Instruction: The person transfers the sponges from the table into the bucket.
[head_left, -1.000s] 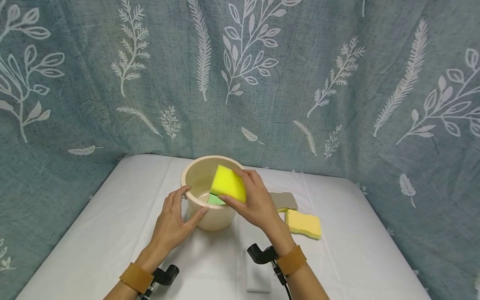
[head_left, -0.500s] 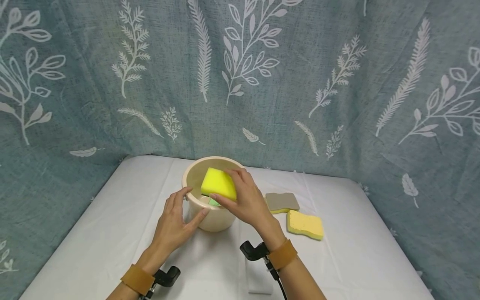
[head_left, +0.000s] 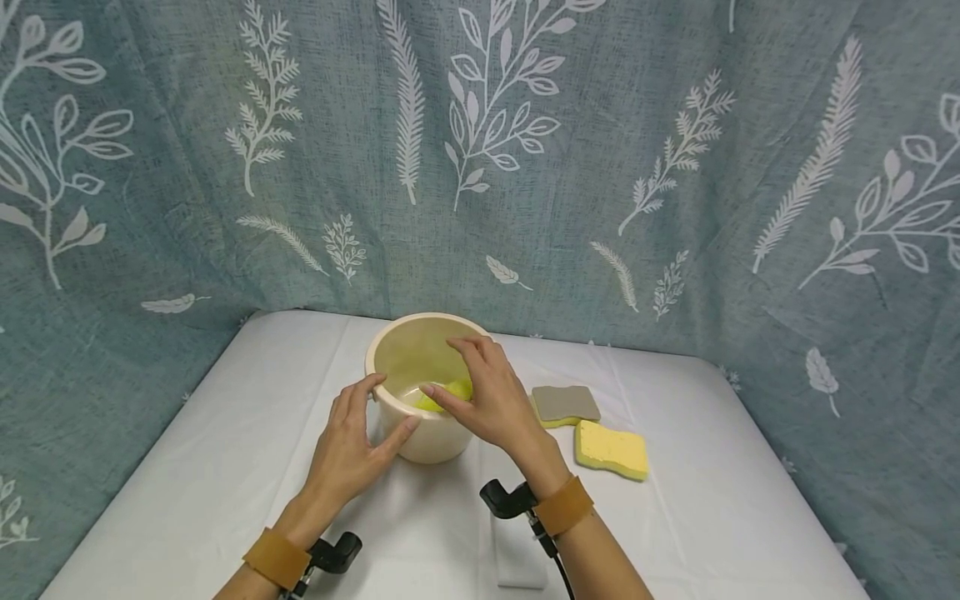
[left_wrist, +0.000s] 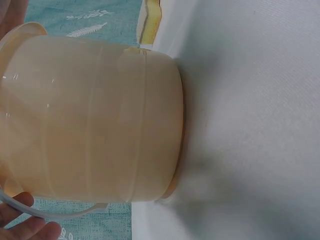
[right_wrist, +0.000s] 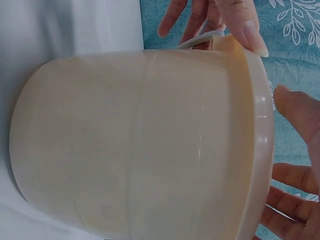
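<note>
A cream bucket [head_left: 427, 437] stands upright on the white-covered table, and at its bottom lies a bright yellow sponge [head_left: 456, 389], partly hidden. My left hand [head_left: 348, 437] grips the bucket's near left rim; in the right wrist view its thumb [right_wrist: 252, 37] sits on the rim and its fingers are by the pale handle [right_wrist: 202, 39]. Over the right side of the opening is my right hand [head_left: 491, 396], thumb and fingers spread apart with nothing between them. The green piece in the bucket no longer shows.
To the bucket's right lie a grey-topped sponge [head_left: 566, 403] and a pale yellow sponge [head_left: 611, 450], touching or nearly so. A flat white object [head_left: 520, 554] lies near the front. Behind the table hangs a leaf-patterned teal curtain [head_left: 420, 250].
My right hand has moved left over the bucket and let go of the bright yellow sponge, which has dropped inside. My left hand has stayed at the rim.
</note>
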